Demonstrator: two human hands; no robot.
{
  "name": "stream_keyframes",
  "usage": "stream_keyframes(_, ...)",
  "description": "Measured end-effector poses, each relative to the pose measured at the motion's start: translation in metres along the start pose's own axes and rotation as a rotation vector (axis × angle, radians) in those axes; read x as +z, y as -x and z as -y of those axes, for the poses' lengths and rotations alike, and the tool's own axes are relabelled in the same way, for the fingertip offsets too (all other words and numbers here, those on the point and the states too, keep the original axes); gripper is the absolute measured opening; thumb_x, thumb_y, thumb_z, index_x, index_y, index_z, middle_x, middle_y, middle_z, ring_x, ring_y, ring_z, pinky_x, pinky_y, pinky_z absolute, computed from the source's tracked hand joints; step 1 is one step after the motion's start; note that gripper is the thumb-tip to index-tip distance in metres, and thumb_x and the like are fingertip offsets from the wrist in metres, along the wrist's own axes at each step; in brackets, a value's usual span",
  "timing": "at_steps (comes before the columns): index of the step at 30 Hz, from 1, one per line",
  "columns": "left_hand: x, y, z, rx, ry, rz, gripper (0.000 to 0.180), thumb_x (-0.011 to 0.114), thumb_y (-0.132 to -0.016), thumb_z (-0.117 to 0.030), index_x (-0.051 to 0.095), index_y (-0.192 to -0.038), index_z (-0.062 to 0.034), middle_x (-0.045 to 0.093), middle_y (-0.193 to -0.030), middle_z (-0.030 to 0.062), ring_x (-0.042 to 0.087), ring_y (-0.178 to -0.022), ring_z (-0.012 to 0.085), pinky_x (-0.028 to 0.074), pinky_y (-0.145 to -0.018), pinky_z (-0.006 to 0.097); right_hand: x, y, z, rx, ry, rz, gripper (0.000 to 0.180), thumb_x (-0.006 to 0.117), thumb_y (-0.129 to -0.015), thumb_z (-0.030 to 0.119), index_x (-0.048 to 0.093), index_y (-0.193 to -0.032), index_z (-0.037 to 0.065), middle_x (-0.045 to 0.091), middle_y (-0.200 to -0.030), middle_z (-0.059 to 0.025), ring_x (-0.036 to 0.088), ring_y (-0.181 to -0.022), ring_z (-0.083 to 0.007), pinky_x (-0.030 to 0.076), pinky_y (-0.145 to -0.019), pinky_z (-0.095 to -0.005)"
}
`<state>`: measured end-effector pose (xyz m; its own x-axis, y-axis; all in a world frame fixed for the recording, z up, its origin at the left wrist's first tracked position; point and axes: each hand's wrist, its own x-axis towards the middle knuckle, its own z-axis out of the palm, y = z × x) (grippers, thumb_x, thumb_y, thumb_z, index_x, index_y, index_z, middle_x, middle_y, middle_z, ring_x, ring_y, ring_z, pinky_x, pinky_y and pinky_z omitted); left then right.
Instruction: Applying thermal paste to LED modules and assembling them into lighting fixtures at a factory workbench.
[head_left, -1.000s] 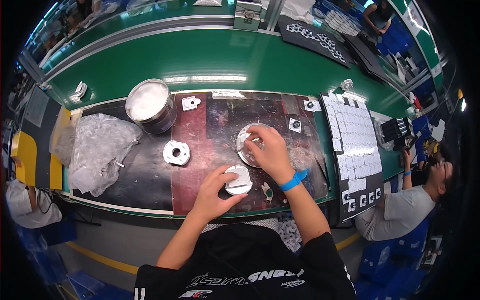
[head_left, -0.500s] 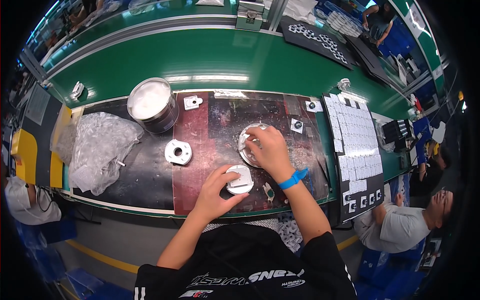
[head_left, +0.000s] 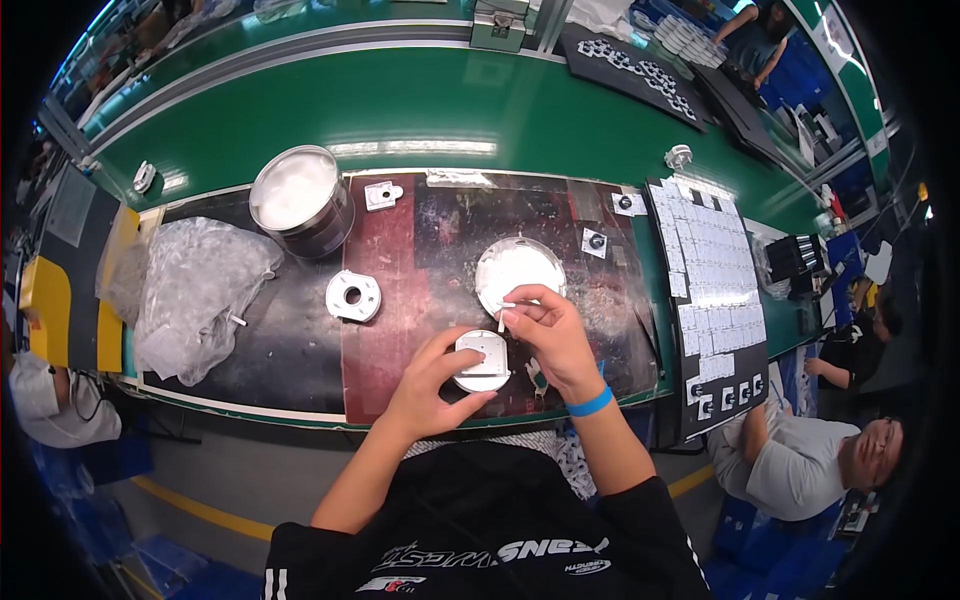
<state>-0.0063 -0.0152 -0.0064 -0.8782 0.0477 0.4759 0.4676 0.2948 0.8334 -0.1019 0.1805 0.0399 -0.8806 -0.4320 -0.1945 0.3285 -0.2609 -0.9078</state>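
Now the right hand (head_left: pixel 552 345), pinching a small white piece (head_left: pixel 502 323), has left the mid-frame dish (head_left: pixel 520 241), seemingly shifting work to the round part (head_left: pixel 486 346) the left hand (head_left: pixel 430 382) grips.

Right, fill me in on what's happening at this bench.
A person is working with white plastic parts. Their left hand holds a round white plastic part at the near edge of the bench, while their right hand pinches a small white piece just beside it. Beyond the right hand sits a shallow round dish with a white inside. A white ring-shaped plastic part lies to the left, held by neither hand.
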Motion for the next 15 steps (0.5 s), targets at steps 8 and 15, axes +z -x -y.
stream_keyframes(8,-0.0007,0.0018,-0.0014,0.059,0.023,0.042,0.056,0.091,-0.074,-0.015,0.067,-0.125,-0.0110,0.059,-0.142,0.0204,0.059,-0.125,0.0412,0.047,-0.106,0.048,0.0065,-0.0020,-0.0070,0.041,-0.045,0.059,0.026,0.074,-0.097,0.003,0.066,-0.121,0.000,0.076,-0.106,-0.0108,0.072,-0.097,-0.0136,0.057,-0.086,-0.0272)
stream_keyframes(15,0.0008,0.0027,-0.0004,0.070,0.041,0.047,0.057,0.091,-0.075,-0.016,0.066,-0.126,-0.0117,0.059,-0.141,0.0201,0.059,-0.125,0.0414,0.048,-0.105,0.048,0.0043,-0.0022,-0.0094,0.029,-0.025,0.045,0.026,0.074,-0.097,0.003,0.066,-0.121,0.000,0.076,-0.105,-0.0101,0.072,-0.098,-0.0132,0.057,-0.087,-0.0265)
